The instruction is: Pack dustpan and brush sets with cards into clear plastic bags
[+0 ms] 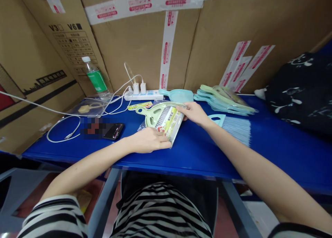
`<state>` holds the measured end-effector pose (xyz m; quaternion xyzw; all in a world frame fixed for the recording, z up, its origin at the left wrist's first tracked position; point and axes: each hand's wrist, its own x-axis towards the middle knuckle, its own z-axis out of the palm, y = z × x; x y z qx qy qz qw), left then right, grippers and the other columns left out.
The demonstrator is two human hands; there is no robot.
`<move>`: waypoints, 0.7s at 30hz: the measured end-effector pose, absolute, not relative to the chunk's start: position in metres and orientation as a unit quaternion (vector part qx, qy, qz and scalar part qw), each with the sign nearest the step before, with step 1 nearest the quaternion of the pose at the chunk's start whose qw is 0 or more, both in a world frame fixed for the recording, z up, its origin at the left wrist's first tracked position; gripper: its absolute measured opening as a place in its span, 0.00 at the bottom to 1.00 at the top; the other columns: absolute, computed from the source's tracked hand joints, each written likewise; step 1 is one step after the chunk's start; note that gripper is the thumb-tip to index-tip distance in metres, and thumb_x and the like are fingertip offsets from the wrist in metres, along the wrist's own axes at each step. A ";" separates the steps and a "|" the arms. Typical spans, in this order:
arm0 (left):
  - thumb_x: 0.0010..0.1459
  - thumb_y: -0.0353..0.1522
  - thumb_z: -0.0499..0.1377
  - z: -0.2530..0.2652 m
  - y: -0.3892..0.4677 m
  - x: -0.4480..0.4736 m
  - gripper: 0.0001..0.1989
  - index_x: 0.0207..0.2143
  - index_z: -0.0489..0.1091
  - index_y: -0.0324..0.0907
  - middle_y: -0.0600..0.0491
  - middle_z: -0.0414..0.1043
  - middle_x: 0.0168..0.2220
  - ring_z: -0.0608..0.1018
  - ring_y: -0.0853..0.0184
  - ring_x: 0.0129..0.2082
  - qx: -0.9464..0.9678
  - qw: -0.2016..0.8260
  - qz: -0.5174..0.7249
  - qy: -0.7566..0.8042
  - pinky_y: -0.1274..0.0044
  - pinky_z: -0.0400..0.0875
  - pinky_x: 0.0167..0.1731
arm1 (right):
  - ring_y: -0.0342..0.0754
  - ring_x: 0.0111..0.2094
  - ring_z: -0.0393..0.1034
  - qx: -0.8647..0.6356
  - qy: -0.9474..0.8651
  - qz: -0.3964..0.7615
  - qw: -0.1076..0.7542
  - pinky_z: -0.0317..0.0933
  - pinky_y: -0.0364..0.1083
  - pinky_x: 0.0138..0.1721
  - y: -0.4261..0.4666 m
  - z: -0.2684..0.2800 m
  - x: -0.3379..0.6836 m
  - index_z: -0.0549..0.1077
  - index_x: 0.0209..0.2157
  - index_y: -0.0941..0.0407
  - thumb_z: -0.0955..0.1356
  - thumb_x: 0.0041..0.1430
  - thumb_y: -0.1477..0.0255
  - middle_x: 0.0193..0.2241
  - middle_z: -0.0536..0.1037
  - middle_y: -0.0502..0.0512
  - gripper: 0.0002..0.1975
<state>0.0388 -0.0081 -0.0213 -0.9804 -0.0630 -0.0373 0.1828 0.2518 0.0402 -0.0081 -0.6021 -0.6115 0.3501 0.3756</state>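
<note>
Both my hands hold a green dustpan and brush set [153,116] in a clear plastic bag, with a yellow and white label card [169,120] over the bristles. My left hand [150,140] grips the near edge of the pack, fingers closed on it. At the far right corner, my right hand [194,113] pinches the bag. Just right of my right forearm lies a blue brush [234,127], its bristles pointing right. Behind the pack is a loose blue dustpan [178,94]. Another yellow label card [140,106] lies partly behind the pack.
Several green and blue dustpans [223,100] are piled at the back right, near a dark patterned bag [301,89]. A white power strip [144,95] with chargers and cables stands at the back. To the left are a bottle [95,77], a clear plastic bag [90,107] and a phone [113,131].
</note>
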 end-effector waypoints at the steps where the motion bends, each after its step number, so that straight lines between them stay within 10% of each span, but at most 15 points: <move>1: 0.62 0.24 0.48 -0.021 -0.008 0.039 0.10 0.38 0.68 0.41 0.53 0.74 0.30 0.74 0.69 0.28 -0.980 0.182 -0.036 -0.066 0.75 0.64 0.27 | 0.41 0.15 0.67 -0.604 -0.631 0.330 0.356 0.62 0.40 0.19 0.040 -0.007 0.254 0.67 0.18 0.56 0.67 0.57 0.74 0.12 0.69 0.47 0.14; 21: 0.63 0.39 0.53 -0.009 0.006 0.022 0.11 0.40 0.66 0.40 0.51 0.76 0.33 0.78 0.66 0.30 -0.952 0.150 -0.034 -0.263 0.76 0.61 0.25 | 0.40 0.17 0.69 -0.604 -0.594 0.463 0.261 0.67 0.39 0.20 0.045 -0.006 0.271 0.67 0.26 0.57 0.63 0.65 0.65 0.20 0.73 0.51 0.15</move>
